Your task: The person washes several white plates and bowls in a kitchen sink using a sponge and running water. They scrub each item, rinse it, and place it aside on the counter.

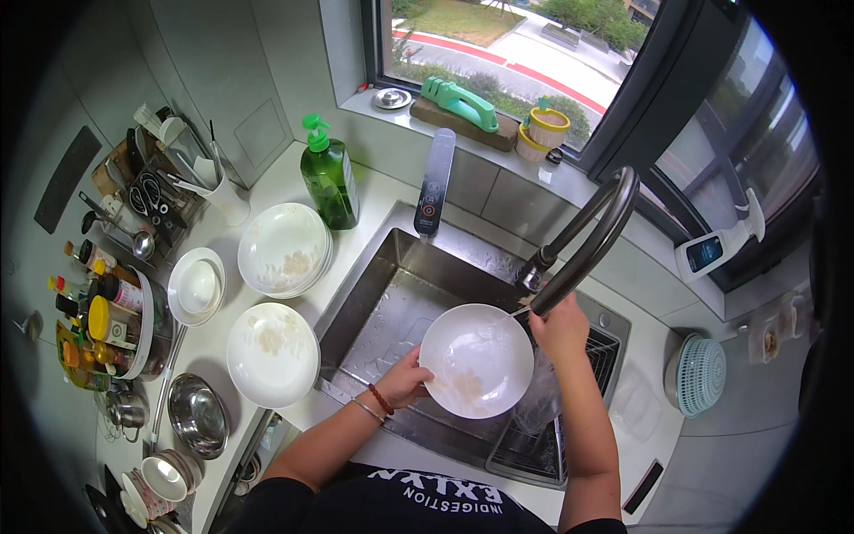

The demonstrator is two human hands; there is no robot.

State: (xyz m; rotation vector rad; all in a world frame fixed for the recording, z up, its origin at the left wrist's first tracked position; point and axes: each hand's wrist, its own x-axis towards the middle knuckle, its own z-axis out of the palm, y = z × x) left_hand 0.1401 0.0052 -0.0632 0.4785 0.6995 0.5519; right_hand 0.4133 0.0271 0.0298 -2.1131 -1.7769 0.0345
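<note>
My left hand grips the lower left rim of a round white plate with a pale floral pattern. The plate is tilted over the stainless steel sink. At the outlet of the dark curved faucet is my right hand, its fingers bent. The spout hides part of that hand, so I cannot tell what it grips. A thin stream of water seems to run from the spout onto the plate. Left of the sink lie another white plate and a stack of white plates.
A green pump bottle stands behind the plate stack. Bowls, a steel basin and seasoning jars crowd the left counter. A wire rack sits in the sink's right side, near a clear plastic bag. A blue colander stands right.
</note>
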